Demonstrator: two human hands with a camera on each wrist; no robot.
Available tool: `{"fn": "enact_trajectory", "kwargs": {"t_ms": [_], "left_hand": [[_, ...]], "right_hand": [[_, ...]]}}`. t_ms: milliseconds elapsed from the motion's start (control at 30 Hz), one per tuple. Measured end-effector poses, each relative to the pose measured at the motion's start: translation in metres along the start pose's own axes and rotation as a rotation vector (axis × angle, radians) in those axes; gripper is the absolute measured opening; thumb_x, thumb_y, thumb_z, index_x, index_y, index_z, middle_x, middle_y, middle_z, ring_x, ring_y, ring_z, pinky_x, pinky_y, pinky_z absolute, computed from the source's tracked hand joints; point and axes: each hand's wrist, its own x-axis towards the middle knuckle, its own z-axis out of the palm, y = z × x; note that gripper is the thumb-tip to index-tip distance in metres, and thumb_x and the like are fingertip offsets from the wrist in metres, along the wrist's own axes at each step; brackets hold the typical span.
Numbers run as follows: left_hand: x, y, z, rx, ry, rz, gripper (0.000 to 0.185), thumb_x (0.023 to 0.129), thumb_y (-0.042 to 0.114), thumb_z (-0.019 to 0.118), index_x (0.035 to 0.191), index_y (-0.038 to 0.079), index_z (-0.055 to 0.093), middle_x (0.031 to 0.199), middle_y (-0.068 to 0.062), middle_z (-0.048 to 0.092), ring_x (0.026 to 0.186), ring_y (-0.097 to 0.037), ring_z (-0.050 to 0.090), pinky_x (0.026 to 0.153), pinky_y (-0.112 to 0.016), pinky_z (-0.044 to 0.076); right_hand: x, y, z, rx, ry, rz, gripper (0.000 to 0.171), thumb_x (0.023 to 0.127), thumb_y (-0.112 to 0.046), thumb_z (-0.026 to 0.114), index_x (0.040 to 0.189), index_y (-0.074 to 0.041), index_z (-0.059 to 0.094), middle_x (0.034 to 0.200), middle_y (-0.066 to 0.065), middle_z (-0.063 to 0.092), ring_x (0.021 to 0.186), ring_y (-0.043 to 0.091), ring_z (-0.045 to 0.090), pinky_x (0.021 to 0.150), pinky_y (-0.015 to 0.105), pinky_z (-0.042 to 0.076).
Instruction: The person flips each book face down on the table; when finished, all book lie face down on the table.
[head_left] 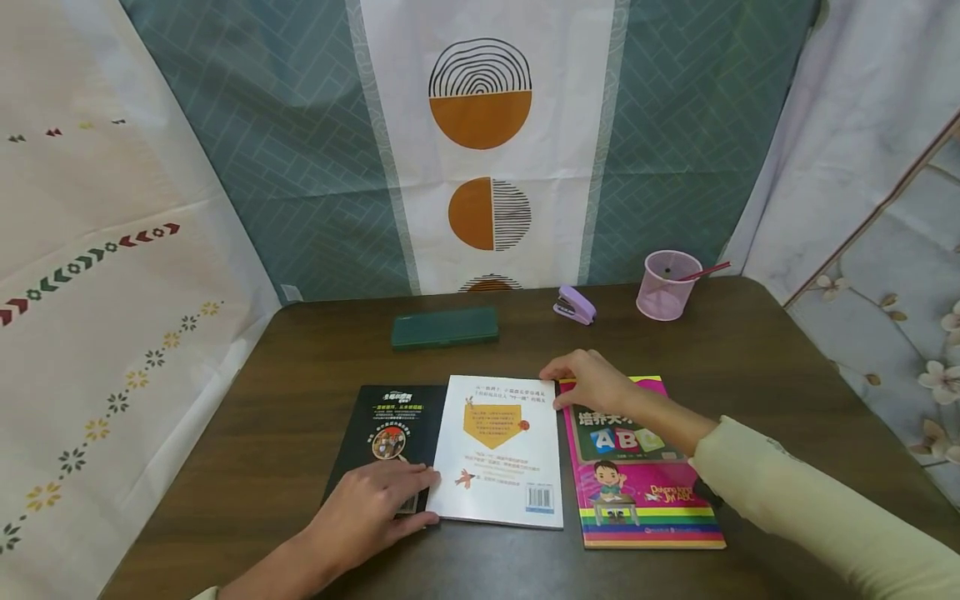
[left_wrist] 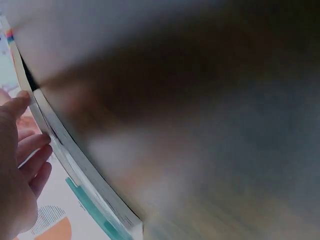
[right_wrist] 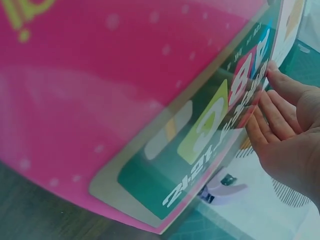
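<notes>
A white book (head_left: 498,479) lies back cover up in the middle of the brown table. It overlaps or abuts a black book (head_left: 356,433) on its left. My left hand (head_left: 367,508) lies over the black book's lower part, its fingertips touching the white book's lower left edge. At the white book's upper right corner, my right hand (head_left: 600,387) touches the edge with extended fingers, the thumb lower on the side. Under that wrist is a pink ABC book (head_left: 648,517). The right wrist view shows the pink cover (right_wrist: 100,100) close up, with the right hand (right_wrist: 292,130) beyond it.
Behind the books lie a dark green case (head_left: 445,327) and a purple stapler (head_left: 575,305). A pink cup (head_left: 662,292) holding a red stick stands at the back right. Patterned cloth (head_left: 495,17) hangs along the table's far edge and both sides.
</notes>
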Motion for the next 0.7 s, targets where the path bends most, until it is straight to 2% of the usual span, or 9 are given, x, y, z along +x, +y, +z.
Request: {"fn": "enact_trajectory", "kwargs": {"t_ms": [233,467,700], "left_hand": [[0.001,0.01,0.002,0.007,-0.026,0.028,0.046,0.083,0.041,0.093,0.118,0.013,0.081,0.114,0.001,0.08,0.1,-0.01,0.077,0.087,-0.038,0.063],[-0.001,0.01,0.005,0.034,0.014,0.065,0.043,0.083,0.039,0.094,0.116,0.013,0.081,0.112,0.002,0.08,0.101,-0.009,0.076,0.087,-0.036,0.062],[0.0,0.012,0.006,0.024,0.021,0.051,0.044,0.084,0.041,0.092,0.116,0.014,0.081,0.112,0.002,0.08,0.101,-0.008,0.076,0.086,-0.035,0.062]], "right_hand": [[0.001,-0.004,0.0,-0.007,0.004,0.015,0.04,0.088,-0.008,0.088,0.126,-0.002,0.076,0.125,0.012,0.076,0.121,0.036,0.069,0.106,0.049,0.054],[0.001,-0.008,-0.001,-0.033,0.005,0.012,0.041,0.088,-0.007,0.087,0.127,0.001,0.075,0.125,0.016,0.075,0.123,0.039,0.068,0.105,0.05,0.054],[0.001,-0.007,-0.001,-0.025,-0.004,0.026,0.04,0.089,-0.007,0.087,0.127,0.0,0.076,0.126,0.015,0.075,0.124,0.038,0.068,0.106,0.049,0.054]]}}
